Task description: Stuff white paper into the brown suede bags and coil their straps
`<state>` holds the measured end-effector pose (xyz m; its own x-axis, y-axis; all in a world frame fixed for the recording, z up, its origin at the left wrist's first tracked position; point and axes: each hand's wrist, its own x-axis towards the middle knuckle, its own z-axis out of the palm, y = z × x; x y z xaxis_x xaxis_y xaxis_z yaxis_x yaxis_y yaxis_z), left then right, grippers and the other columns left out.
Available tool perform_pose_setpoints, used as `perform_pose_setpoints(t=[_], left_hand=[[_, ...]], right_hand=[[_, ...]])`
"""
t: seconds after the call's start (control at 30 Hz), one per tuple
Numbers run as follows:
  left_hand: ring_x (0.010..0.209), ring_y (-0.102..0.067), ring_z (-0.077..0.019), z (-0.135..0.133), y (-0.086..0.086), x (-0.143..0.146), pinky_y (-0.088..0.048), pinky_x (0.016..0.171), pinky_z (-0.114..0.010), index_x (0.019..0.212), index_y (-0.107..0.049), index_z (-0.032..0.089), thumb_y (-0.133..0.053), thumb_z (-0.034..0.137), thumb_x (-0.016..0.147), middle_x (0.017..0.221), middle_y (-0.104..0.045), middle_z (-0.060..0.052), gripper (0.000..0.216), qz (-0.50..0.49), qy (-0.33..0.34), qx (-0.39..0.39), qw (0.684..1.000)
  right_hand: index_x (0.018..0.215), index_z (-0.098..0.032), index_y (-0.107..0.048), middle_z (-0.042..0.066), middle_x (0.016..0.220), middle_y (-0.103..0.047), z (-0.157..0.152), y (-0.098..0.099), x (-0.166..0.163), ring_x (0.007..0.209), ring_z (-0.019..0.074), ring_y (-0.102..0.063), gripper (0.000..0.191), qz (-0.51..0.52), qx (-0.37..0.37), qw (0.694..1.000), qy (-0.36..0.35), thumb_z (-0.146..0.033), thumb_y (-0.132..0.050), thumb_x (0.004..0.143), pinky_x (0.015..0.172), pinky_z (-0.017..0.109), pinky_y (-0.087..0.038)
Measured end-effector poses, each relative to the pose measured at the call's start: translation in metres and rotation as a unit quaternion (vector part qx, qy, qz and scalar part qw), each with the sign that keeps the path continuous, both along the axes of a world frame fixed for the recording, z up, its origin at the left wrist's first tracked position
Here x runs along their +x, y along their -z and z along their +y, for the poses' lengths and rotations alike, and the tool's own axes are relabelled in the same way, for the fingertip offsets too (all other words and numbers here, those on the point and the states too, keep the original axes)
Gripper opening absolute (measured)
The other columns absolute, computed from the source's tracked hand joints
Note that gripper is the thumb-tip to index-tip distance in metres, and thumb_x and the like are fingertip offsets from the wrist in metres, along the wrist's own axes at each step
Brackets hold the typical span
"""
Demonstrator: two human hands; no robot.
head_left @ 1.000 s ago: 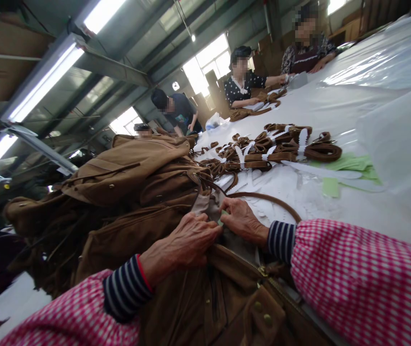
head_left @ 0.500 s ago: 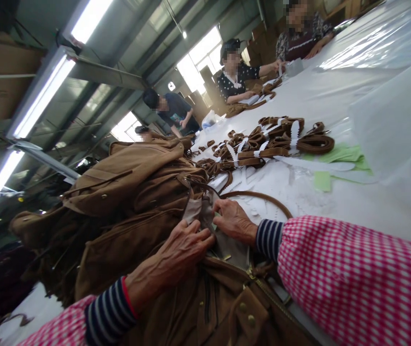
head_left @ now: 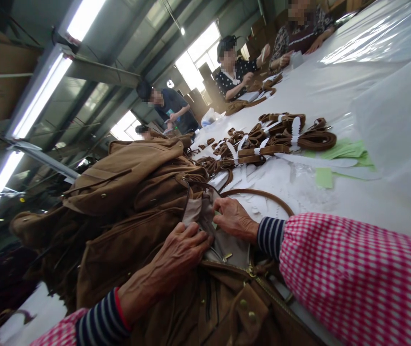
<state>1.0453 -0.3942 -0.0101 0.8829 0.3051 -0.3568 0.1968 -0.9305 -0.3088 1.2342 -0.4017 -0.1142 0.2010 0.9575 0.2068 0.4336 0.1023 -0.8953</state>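
A brown suede bag (head_left: 205,307) lies open in front of me, its grey lining (head_left: 227,247) showing at the mouth. My left hand (head_left: 180,252) is curled over the bag's opening, fingers pinching the lining edge. My right hand (head_left: 232,218) is closed on the lining from the other side, a small green slip just visible between its fingers. A brown strap (head_left: 263,193) arcs past my right wrist. Both arms wear pink checked sleeves over striped cuffs.
A heap of brown suede bags (head_left: 126,187) rises at my left. Bundled brown straps (head_left: 281,137) with white paper bands lie mid-table beside green slips (head_left: 338,154). Clear plastic sheeting (head_left: 396,115) covers the white table at right. Other people (head_left: 232,67) work at the far end.
My left hand has slid back a little along the bag's mouth, exposing more grey lining. The view has tilted slightly; my right hand stays pinched at the same spot.
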Motion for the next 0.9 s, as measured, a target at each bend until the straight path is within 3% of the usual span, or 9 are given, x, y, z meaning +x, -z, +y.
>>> perform_pose_setpoints(t=[0.23,0.43,0.53,0.63,0.77,0.9], left_hand=[[0.119,-0.049,-0.0254,0.003,-0.002,-0.004,-0.03,0.11,-0.045,0.135,-0.054,0.026,-0.058,0.016,0.094,0.131,-0.061,-0.004,0.042,0.002,0.028,0.01,1.0],[0.142,-0.032,-0.0334,0.022,0.007,-0.01,-0.023,0.12,-0.056,0.149,-0.04,0.026,-0.062,0.028,0.092,0.148,-0.048,-0.008,0.06,-0.006,0.1,0.016,0.995],[0.142,-0.031,-0.0337,0.022,0.001,-0.004,-0.017,0.121,-0.058,0.141,-0.048,0.026,-0.064,0.032,0.092,0.15,-0.047,-0.008,0.052,-0.014,0.107,0.003,0.994],[0.128,-0.043,-0.0271,0.016,-0.005,0.007,-0.022,0.116,-0.051,0.123,-0.059,0.029,-0.059,0.021,0.095,0.135,-0.058,-0.002,0.029,-0.016,0.055,-0.019,0.998],[0.104,-0.049,-0.0238,0.016,-0.005,0.013,-0.03,0.1,-0.044,0.101,-0.063,0.025,-0.057,0.022,0.099,0.101,-0.066,0.0,0.007,-0.009,0.016,-0.042,0.999],[0.102,-0.048,-0.0231,0.024,-0.008,0.011,-0.03,0.097,-0.042,0.105,-0.063,0.025,-0.055,0.021,0.101,0.097,-0.063,0.0,0.01,-0.024,0.05,-0.011,0.998]], right_hand=[[0.083,-0.018,-0.067,-0.001,0.07,-0.056,-0.002,0.001,-0.001,0.068,0.0152,-0.049,0.018,0.005,0.008,1.0,-0.014,-0.014,-0.06,0.067,0.062,0.026,-0.03],[0.088,-0.017,-0.067,-0.001,0.072,-0.059,-0.003,0.0,-0.003,0.069,0.0147,-0.05,0.023,0.014,0.042,0.999,-0.03,-0.009,-0.057,0.069,0.063,0.026,-0.031],[0.094,-0.017,-0.067,-0.002,0.069,-0.057,-0.003,-0.001,-0.003,0.064,0.0133,-0.047,0.027,0.034,0.032,0.999,-0.023,-0.007,-0.058,0.071,0.061,0.025,-0.031],[0.091,-0.017,-0.068,-0.003,0.068,-0.056,-0.004,-0.003,-0.003,0.064,0.0131,-0.048,0.025,0.036,0.025,0.998,-0.033,-0.006,-0.06,0.07,0.06,0.024,-0.031],[0.081,-0.017,-0.069,-0.003,0.07,-0.058,-0.005,-0.007,-0.003,0.068,0.0129,-0.052,0.02,0.044,0.031,0.997,-0.063,-0.003,-0.06,0.069,0.062,0.023,-0.034],[0.075,-0.015,-0.068,-0.004,0.065,-0.056,-0.006,-0.011,0.0,0.063,0.0107,-0.049,0.014,0.075,0.01,0.992,-0.098,-0.004,-0.064,0.067,0.057,0.022,-0.033]])
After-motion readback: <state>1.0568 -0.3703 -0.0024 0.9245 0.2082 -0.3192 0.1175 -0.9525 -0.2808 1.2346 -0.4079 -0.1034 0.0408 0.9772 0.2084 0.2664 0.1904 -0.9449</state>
